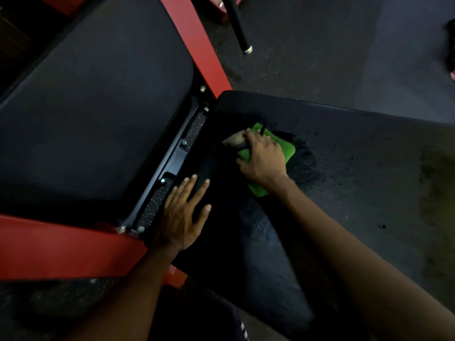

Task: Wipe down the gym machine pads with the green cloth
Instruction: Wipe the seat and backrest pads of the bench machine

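Black padded backrest cushion (98,107) is filling the 10 o'clock area. A black rectangular seat pad (344,168) is lying at its 4 o'clock, with a red steel frame (49,249) running beside both. The left hand (183,212) is resting flat at the seat pad's 9 o'clock edge, fingers straight and spread apart. The right hand (263,158) is pressing a green folded cloth (288,148) onto the seat pad near centre, fingers together and curling over the cloth's 10 o'clock edge. A pale blurred object (234,140) is showing at those fingertips; cannot tell what it is.
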### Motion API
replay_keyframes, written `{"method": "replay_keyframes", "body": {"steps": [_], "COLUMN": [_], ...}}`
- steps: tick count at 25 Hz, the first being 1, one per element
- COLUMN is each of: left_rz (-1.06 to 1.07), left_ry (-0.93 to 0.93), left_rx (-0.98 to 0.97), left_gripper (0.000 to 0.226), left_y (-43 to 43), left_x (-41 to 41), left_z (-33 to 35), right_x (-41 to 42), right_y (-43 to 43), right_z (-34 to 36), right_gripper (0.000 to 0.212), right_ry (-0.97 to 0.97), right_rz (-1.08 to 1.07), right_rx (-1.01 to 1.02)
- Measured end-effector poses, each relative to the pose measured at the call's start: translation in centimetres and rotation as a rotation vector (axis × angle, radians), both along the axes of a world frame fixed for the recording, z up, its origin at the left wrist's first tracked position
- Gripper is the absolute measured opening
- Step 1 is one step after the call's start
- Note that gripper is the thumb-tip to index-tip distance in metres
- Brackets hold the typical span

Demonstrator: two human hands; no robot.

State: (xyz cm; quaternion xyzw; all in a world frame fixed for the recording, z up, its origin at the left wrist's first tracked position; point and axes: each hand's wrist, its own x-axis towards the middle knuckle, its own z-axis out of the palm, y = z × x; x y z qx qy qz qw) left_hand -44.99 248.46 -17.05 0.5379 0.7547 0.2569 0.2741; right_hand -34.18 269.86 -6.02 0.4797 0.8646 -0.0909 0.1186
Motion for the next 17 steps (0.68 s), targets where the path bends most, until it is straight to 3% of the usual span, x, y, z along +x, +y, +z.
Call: {"method": "replay_keyframes", "body": {"steps": [3, 10, 17], "left_rz": [0.005, 0.045, 0.125], "left_ry": [0.004, -0.118, -0.144], "left_rx": [0.001, 0.026, 0.035], "left_gripper": [0.061, 0.067, 0.063], "left_y": [0.0, 1.1, 11.8], "left_x": [-0.1, -0.7, -0.5], "left_z": [0.0, 1.7, 1.9], "right_x": [0.8, -1.2, 4.1], "right_y": [-2.3, 1.5, 1.0], "right_z": [-0.1, 0.0, 1.5], "right_gripper": [0.072, 0.067, 0.062], "right_ry": [0.032, 0.043, 0.099], "right_rz": [0.060, -0.086, -0.122], "right_rx": [-0.034, 0.041, 0.171]}}
